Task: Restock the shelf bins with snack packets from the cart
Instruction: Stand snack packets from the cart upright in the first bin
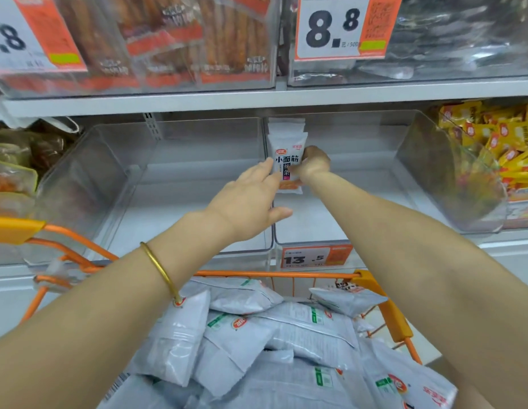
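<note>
Two hands meet in the middle of the frame on a small stack of white snack packets [287, 149], held upright with the printed faces toward the camera. The right hand [314, 163] grips the stack from its right side, fingers curled round the edge. The left hand [248, 196] lies with straight fingers against the stack's left edge, thumb spread out below, clasping nothing. A gold bangle [161, 271] sits on the left wrist.

The stack stands just at the wall dividing two clear shelf bins, the left bin [156, 184] and the right bin [374, 184], and seems to be on the right bin's side. Whether its lower edge touches the bin floor cannot be told. Below the bins an orange price tag [315, 256] reading 13.5 hangs on the shelf front.

At the bottom of the frame an orange cart [274, 273] is heaped with larger pale bags [286, 329] bearing green and red marks. At the right edge another bin holds yellow packets [492, 149]. On the upper shelf are reddish-brown snack packs [197, 39] at upper left and a big tag [330, 28] marked 8.8.
</note>
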Action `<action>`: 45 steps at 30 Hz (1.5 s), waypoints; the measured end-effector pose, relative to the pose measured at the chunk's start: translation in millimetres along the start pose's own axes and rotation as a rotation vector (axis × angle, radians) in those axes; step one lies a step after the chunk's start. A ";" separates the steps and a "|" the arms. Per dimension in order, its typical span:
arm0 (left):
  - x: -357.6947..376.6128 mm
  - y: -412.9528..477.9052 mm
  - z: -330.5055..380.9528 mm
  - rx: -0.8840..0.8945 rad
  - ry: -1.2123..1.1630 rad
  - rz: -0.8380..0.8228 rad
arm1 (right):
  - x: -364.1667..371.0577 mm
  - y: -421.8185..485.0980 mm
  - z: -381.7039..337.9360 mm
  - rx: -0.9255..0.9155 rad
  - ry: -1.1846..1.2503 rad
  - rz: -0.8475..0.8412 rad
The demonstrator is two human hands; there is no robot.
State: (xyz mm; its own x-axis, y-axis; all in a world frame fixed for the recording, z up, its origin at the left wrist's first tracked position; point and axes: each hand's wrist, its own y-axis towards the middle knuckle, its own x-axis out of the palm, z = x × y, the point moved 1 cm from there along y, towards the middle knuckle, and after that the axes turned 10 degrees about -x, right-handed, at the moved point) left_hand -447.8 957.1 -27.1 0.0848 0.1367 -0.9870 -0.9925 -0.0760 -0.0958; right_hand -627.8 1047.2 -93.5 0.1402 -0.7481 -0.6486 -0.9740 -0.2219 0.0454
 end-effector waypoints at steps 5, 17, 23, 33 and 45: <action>-0.5 -0.1 0.3 0.007 -0.012 0.018 | 8.2 9.4 3.3 0.043 0.036 0.036; 0.1 0.0 1.2 -0.010 -0.029 -0.009 | 4.3 5.4 6.0 0.073 0.075 -0.009; -1.9 -0.9 2.9 -0.019 -0.028 -0.023 | 2.4 7.9 6.5 -0.006 -0.008 -0.053; -1.2 -0.4 2.2 -0.016 -0.032 -0.015 | 2.1 6.6 4.3 -0.006 -0.056 -0.044; -0.2 0.5 2.7 -0.020 -0.040 -0.012 | -0.9 -1.9 7.5 0.029 -0.056 -0.026</action>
State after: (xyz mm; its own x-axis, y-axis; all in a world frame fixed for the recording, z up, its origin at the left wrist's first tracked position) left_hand -448.6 959.8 -26.7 0.0928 0.1767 -0.9799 -0.9894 -0.0938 -0.1106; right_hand -627.4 1053.0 -98.7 0.1562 -0.7062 -0.6905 -0.9750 -0.2221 0.0067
